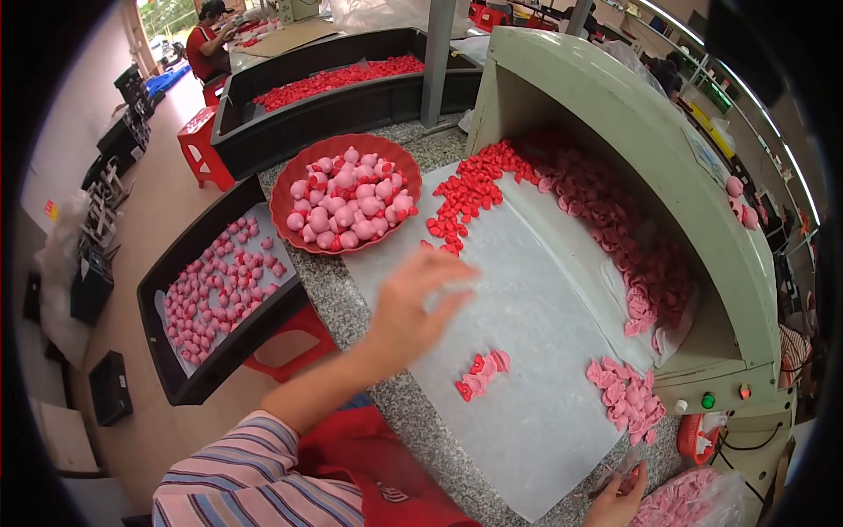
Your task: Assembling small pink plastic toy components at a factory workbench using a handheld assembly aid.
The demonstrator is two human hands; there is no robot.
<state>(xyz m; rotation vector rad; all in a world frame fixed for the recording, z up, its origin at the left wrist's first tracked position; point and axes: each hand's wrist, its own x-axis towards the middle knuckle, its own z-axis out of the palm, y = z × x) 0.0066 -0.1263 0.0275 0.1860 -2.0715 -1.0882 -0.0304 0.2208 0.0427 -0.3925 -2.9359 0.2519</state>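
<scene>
My left hand [414,303] reaches over the white sheet [527,290], slightly blurred, thumb and fingers apart with nothing seen between them. Just beyond its fingertips lies a spread of small red pieces [465,198]. A small group of joined pink and red pieces [483,373] rests on the sheet to the right of my left forearm. At the lower right, my right hand [622,499] is partly cut off by the frame edge. Its fingers close around something small and reddish by clear plastic, which I cannot make out. A pile of pink cupped pieces [626,400] lies above it.
A red fluted bowl [285,224] holds round pink pieces. Black trays stand at left [162,351] and behind [351,105]. A pale green arched machine [615,97] covers more pink and red pieces. A bag of pink pieces [689,501] sits lower right. Another person [206,48] sits far left.
</scene>
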